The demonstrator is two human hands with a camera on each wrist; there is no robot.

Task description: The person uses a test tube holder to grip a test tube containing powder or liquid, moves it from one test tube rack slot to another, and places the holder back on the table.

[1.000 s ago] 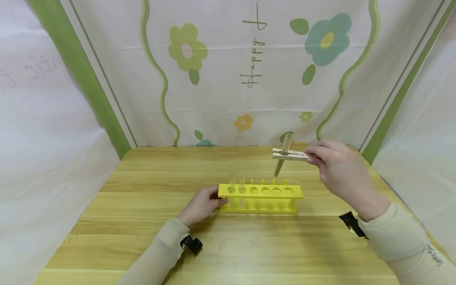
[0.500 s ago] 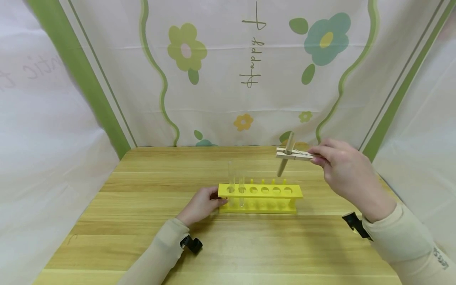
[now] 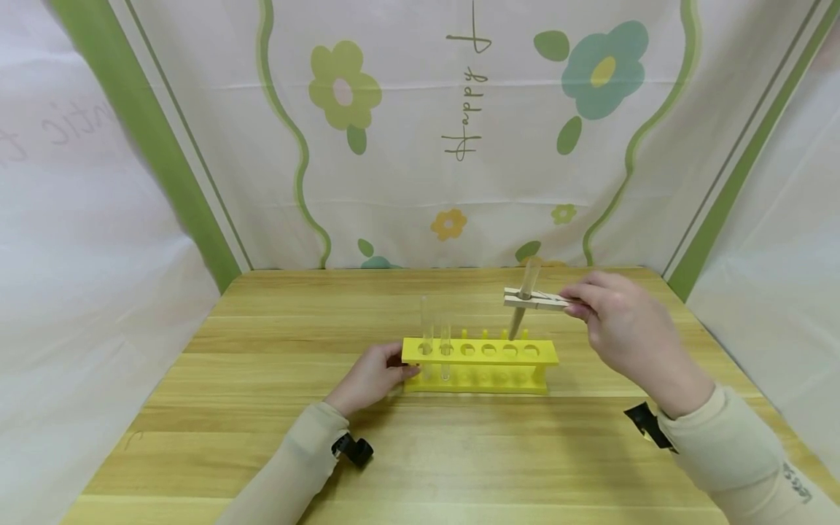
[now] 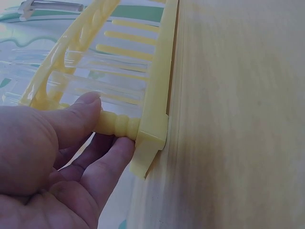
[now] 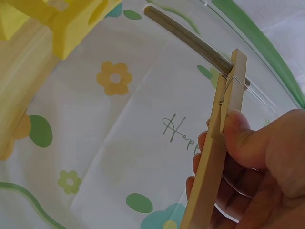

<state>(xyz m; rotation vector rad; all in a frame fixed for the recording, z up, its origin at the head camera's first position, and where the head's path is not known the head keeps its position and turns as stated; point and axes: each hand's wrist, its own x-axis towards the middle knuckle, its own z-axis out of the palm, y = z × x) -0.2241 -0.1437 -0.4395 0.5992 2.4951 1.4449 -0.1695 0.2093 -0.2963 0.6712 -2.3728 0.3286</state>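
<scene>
Head view: we have a long, bright yellow, six-holed plastic rack (image 3: pixel 477 360) on the pale wood-grain bench (image 3: pixel 197 408), approx. 5 o'clock from centre. We see the L hand (image 3: pixel 370 379), beige-sleeved, at the rack's 9 o'clock end, grip pinched on it. Two slim clear tubes (image 3: pixel 427 321) stand upright in the two holes nearest that hand. Btwn 3 & 4 o'clock, the R hand (image 3: pixel 633 332) has its grip clamped on a pale, flat wooden clip (image 3: pixel 545 305), whose jaws hold a slim part-filled tube (image 3: pixel 517 321) w/ grey-brown contents. It's raised, at the rack's 1 o'clock, tilted: upper end toward 1, lower toward 7.

L wrist view: we see thumb & fingers pinching the rack's round, ribbed yellow end post (image 4: pixel 116 124); the clear tubes are approx. 1 o'clock from the thumb tip.

R wrist view: clip's btwn thumb & fingers, w/ a thin metal wire spring (image 5: pixel 221 100) at 12 from the thumb tip. We see the part-filled tube's lower end pointing toward 10, apart from the rack.
</scene>
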